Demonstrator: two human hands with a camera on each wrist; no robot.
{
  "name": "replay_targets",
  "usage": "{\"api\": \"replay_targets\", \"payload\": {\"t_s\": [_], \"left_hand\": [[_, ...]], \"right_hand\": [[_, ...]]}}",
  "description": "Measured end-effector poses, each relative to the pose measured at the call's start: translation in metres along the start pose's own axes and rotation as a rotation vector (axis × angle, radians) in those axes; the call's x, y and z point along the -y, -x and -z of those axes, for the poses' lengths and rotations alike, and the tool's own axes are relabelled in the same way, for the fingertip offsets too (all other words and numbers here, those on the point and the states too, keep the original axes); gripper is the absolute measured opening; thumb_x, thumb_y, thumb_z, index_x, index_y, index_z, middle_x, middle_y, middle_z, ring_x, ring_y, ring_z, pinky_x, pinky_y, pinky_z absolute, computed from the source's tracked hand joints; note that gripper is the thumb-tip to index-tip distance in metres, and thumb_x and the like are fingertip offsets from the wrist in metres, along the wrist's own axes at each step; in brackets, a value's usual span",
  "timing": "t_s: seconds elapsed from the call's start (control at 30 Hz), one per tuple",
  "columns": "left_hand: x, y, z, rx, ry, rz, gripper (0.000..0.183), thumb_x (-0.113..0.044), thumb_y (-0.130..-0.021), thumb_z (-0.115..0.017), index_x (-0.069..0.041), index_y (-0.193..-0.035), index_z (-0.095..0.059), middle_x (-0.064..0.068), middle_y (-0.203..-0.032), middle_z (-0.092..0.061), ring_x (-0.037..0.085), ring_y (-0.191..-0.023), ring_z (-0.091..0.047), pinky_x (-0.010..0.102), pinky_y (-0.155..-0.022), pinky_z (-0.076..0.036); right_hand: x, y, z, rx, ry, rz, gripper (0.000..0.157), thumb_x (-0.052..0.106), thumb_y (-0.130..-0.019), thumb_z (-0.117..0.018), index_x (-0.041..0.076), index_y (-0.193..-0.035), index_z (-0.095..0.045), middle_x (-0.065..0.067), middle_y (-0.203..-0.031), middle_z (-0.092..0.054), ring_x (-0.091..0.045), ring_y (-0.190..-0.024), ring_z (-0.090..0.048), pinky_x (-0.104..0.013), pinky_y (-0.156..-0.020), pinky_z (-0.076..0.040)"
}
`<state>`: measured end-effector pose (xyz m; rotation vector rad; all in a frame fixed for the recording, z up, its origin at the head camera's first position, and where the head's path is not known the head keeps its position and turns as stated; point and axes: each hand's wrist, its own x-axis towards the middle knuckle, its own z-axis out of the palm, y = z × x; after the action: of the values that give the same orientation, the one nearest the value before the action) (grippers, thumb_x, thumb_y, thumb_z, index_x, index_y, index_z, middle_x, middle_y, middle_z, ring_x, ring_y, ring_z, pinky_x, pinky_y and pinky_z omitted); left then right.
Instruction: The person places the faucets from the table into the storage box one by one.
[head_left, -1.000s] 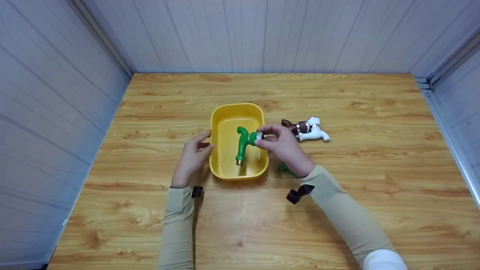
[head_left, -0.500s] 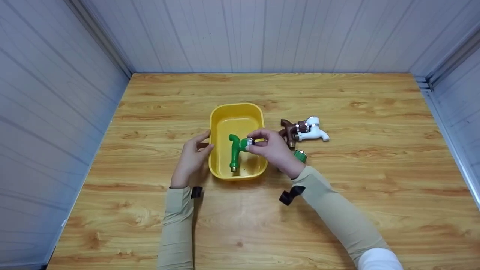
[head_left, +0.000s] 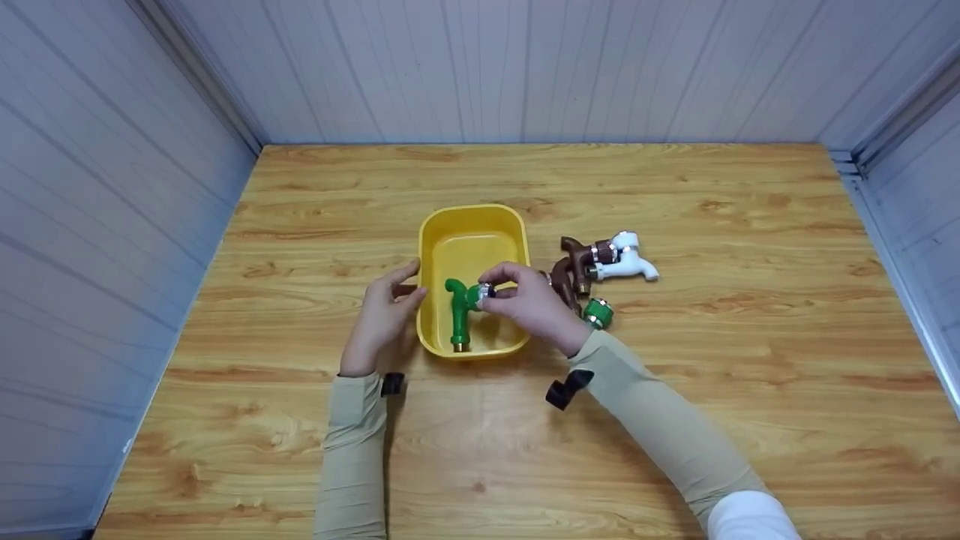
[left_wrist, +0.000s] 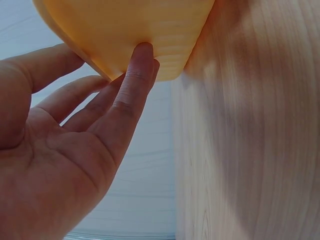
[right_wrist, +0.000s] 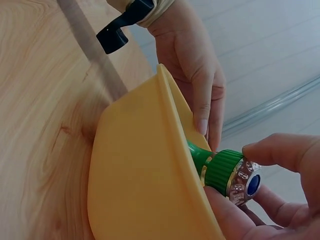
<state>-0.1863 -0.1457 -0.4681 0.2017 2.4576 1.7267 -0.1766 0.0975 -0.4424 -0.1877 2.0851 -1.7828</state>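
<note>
In the head view a yellow plastic tub (head_left: 427, 330) stands on the wooden table. My right hand (head_left: 529, 304) pinches a green faucet (head_left: 460, 319) by its ribbed knob, between thumb and fingers. The faucet is held over the inside of the tub, spout toward the back, its brass threaded end toward me. A clear cap with a blue centre on the knob (right_wrist: 227, 172) shows in the right wrist view. My left hand (head_left: 382, 315) touches the tub's left outer wall with extended fingers; the left wrist view shows fingertips (left_wrist: 142, 55) against that wall.
To the right of the tub lie brown faucets (head_left: 577, 259), a white faucet (head_left: 630, 266) touching them, and another green faucet (head_left: 598, 313), partly hidden by my right hand. Pale panel walls (head_left: 480, 67) enclose the table at the back and both sides.
My right hand has carried the green faucet left and toward me, lower over the tub. This uncovers more of the brown and green faucets on the table. The left hand stays at the tub.
</note>
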Motion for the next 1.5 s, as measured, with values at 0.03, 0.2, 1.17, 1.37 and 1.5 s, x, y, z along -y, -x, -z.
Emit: {"api": "replay_targets", "payload": {"t_s": [0.03, 0.2, 1.17, 1.37, 1.5], "left_hand": [[0.001, 0.000, 0.000, -0.003, -0.003, -0.007, 0.049, -0.003, -0.094, -0.059, 0.003, -0.140, -0.044, 0.017, -0.142, -0.045, 0.033, -0.111, -0.057, 0.039, -0.093, -0.050], [0.001, 0.000, 0.000, -0.003, -0.011, -0.035, 0.048, -0.004, -0.094, -0.059, 0.004, -0.139, -0.044, 0.019, -0.141, -0.045, 0.034, -0.110, -0.057, 0.039, -0.090, -0.051], [-0.036, 0.012, 0.003, 0.040, -0.015, -0.023, 0.048, 0.001, -0.095, -0.055, 0.011, -0.139, -0.038, 0.026, -0.143, -0.039, 0.041, -0.113, -0.055, 0.040, -0.091, -0.051], [-0.036, 0.012, 0.002, 0.034, -0.011, 0.013, 0.048, 0.002, -0.095, -0.055, 0.010, -0.139, -0.038, 0.023, -0.144, -0.039, 0.039, -0.113, -0.054, 0.039, -0.093, -0.050], [-0.026, 0.008, 0.002, 0.035, -0.007, 0.037, 0.049, 0.001, -0.095, -0.055, 0.007, -0.141, -0.037, 0.020, -0.146, -0.038, 0.038, -0.115, -0.053, 0.039, -0.094, -0.049]], "right_hand": [[0.000, -0.001, -0.001, 0.005, 0.012, 0.000, 0.032, 0.004, -0.083, -0.072, 0.004, -0.113, -0.060, -0.010, -0.114, -0.058, -0.024, -0.097, -0.064, -0.032, -0.083, -0.054], [-0.002, -0.003, -0.006, 0.027, 0.044, 0.012, 0.032, 0.003, -0.083, -0.072, 0.002, -0.113, -0.059, -0.010, -0.113, -0.058, -0.028, -0.100, -0.063, -0.032, -0.084, -0.053], [0.000, -0.014, -0.010, 0.039, 0.283, 0.004, 0.029, 0.010, -0.087, -0.064, 0.000, -0.114, -0.061, -0.009, -0.104, -0.059, -0.021, -0.089, -0.060, -0.031, -0.076, -0.053], [0.003, -0.015, -0.010, 0.050, 0.133, -0.135, 0.036, 0.026, -0.097, -0.053, 0.001, -0.122, -0.059, -0.010, -0.109, -0.061, -0.025, -0.096, -0.060, -0.042, -0.084, -0.052], [0.005, -0.015, -0.010, 0.046, -0.028, -0.227, 0.045, 0.031, -0.100, -0.046, -0.001, -0.131, -0.049, -0.012, -0.121, -0.052, -0.025, -0.106, -0.055, -0.043, -0.095, -0.048]]}}
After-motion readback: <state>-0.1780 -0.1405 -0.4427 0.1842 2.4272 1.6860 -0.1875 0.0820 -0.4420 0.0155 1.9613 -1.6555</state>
